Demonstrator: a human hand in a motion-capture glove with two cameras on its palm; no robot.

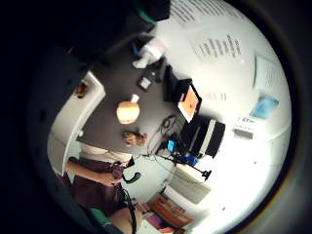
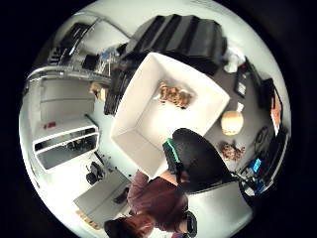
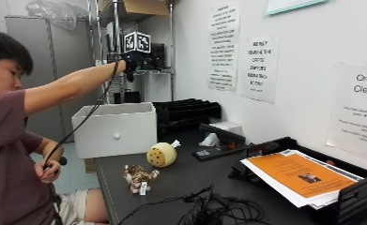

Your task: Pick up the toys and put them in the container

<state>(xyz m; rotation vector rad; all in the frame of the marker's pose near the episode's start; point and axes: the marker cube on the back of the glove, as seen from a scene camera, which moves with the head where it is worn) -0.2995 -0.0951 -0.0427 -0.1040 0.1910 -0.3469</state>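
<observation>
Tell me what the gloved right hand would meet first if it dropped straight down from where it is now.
Probably the white container: the right hand is raised over it, and the thumb-side palm view looks into it at a toy already inside. Depth is uncertain.

**Bench clutter and wall notices**

On the dark bench (image 3: 189, 180), an orange sheet (image 3: 295, 173) tops a paper stack in a black tray (image 3: 358, 197) at 3 o'clock. Tangled cables (image 3: 202, 211) lie at 6. A black stapler (image 3: 224, 133) sits mid-bench beside crumpled tissue (image 3: 209, 139). Printed notices (image 3: 224, 47) hang on the wall at 12.
</observation>
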